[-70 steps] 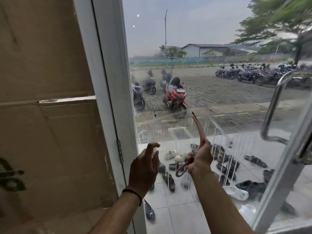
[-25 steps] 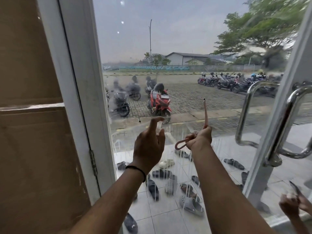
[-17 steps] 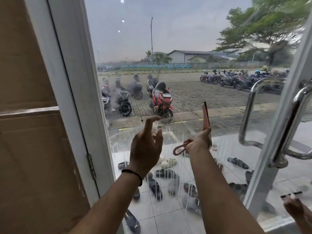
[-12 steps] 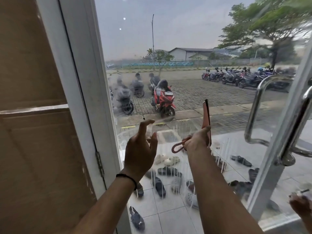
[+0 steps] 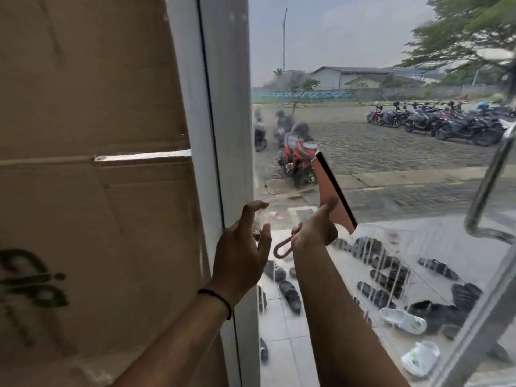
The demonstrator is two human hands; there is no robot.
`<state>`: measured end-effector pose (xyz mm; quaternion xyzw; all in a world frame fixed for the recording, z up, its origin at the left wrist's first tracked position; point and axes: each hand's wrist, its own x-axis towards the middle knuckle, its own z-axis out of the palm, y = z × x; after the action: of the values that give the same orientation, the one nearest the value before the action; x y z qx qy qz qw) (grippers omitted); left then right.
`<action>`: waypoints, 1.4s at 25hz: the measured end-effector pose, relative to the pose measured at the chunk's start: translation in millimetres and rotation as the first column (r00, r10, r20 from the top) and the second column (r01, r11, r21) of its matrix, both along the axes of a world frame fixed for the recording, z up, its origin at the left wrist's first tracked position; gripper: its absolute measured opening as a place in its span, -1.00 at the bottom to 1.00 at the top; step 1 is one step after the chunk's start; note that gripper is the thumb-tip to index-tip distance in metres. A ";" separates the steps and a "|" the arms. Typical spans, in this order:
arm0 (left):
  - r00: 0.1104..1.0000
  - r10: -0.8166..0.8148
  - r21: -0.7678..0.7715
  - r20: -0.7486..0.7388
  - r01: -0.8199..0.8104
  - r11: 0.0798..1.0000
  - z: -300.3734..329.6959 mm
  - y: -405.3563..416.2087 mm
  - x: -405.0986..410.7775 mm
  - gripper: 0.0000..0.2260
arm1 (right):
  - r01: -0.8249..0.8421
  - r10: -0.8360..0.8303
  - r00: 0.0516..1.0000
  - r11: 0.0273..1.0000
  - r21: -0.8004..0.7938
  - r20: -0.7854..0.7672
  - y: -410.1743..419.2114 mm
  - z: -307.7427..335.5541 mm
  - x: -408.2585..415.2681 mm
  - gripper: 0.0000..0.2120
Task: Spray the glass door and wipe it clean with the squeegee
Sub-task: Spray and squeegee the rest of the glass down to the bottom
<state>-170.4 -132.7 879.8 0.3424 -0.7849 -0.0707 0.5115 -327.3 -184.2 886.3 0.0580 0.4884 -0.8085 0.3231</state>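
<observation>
My right hand [image 5: 314,230] grips a pink squeegee [image 5: 329,196] by its looped handle, close to the glass door [image 5: 391,169]. The squeegee's black rubber blade leans up and to the left, with its flat face towards me. My left hand [image 5: 243,247] is raised beside it near the door's left edge. It curls round a small clear spray bottle [image 5: 259,219] that is barely visible, with the index finger arched over the top. Water streaks run down the lower glass.
A white door frame [image 5: 223,107] stands left of the glass, with brown cardboard [image 5: 92,191] beyond it. A chrome pull handle [image 5: 487,191] is on the door's right side. Through the glass I see sandals on tiles and parked scooters.
Both hands have moved to the left edge of the glass. The squeegee has turned from edge-on to show its flat face, and the view has swung left.
</observation>
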 end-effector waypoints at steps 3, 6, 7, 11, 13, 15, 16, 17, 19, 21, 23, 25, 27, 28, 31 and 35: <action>0.999 0.039 0.019 0.033 -0.039 0.999 -6.7 2.2 22.9 -0.70 | -0.027 0.039 0.988 0.997 0.077 -0.152 -6.8 -14.7 39.4 -0.35; 0.998 0.039 0.044 0.040 -0.041 0.998 -13.9 3.0 37.2 -0.71 | 0.049 -0.004 0.942 0.991 0.126 -0.335 -1.4 -28.8 60.9 -0.33; 0.999 0.038 0.053 0.038 -0.040 0.998 -15.4 4.2 39.9 -0.71 | 0.085 -0.020 0.917 0.986 0.145 -0.399 1.0 -34.3 61.7 -0.33; 0.998 0.023 0.078 0.053 -0.027 0.997 -21.7 11.5 45.9 -0.71 | 0.159 -0.021 0.823 0.968 0.195 -0.567 13.9 -69.3 54.2 -0.34; 0.998 0.021 0.078 0.060 -0.026 0.997 -25.0 14.9 48.0 -0.72 | 0.169 0.016 0.796 0.954 0.248 -0.604 21.4 -89.7 49.4 -0.35; 0.998 0.025 0.074 0.063 -0.030 0.997 -27.6 18.6 49.6 -0.73 | 0.195 0.055 0.775 0.927 0.320 -0.630 28.1 -108.4 44.1 -0.33; 0.998 0.025 0.073 0.063 -0.029 0.997 -28.9 20.5 50.3 -0.73 | 0.211 0.080 0.764 0.906 0.366 -0.640 30.5 -116.3 41.4 -0.32; 0.998 0.022 0.076 0.064 -0.026 0.997 -30.2 22.6 50.3 -0.73 | 0.230 0.104 0.752 0.884 0.406 -0.651 32.4 -122.6 39.4 -0.31; 0.998 0.016 0.088 0.069 -0.022 0.996 -32.7 26.2 49.6 -0.72 | 0.257 0.127 0.727 0.862 0.438 -0.675 35.1 -129.9 36.8 -0.31; 0.997 0.015 0.090 0.078 -0.022 0.996 -34.3 28.0 46.8 -0.72 | 0.247 0.148 0.721 0.858 0.451 -0.677 38.9 -129.4 34.9 -0.32; 0.997 0.016 0.088 0.081 -0.023 0.996 -35.4 30.1 42.2 -0.71 | 0.234 0.171 0.709 0.858 0.457 -0.684 44.5 -126.5 32.4 -0.33; 0.998 0.006 0.080 0.069 -0.012 0.997 -35.9 32.9 37.2 -0.71 | 0.224 0.183 0.682 0.870 0.440 -0.708 52.3 -122.3 29.3 -0.34; 0.999 0.009 0.078 0.051 -0.012 0.997 -35.7 33.9 32.7 -0.71 | 0.220 0.187 0.646 0.883 0.415 -0.740 60.0 -116.6 24.3 -0.38; 0.999 0.015 0.080 0.043 -0.019 0.997 -34.7 34.0 29.9 -0.71 | 0.227 0.171 0.644 0.888 0.400 -0.746 63.9 -112.1 20.2 -0.40; 0.999 0.039 0.075 0.016 -0.040 0.996 -27.5 31.3 21.3 -0.70 | 0.236 0.077 0.698 0.914 0.330 -0.712 70.2 -86.0 9.6 -0.45; 0.998 0.051 0.037 -0.046 -0.050 0.998 -8.0 26.4 11.0 -0.71 | 0.051 0.048 0.782 0.989 0.140 -0.621 61.5 -27.8 7.4 -0.52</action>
<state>-159.3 -106.3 871.7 0.3696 -0.7623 -0.0800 0.5252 -319.9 -122.7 858.5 -0.1876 0.6267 -0.7437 0.1378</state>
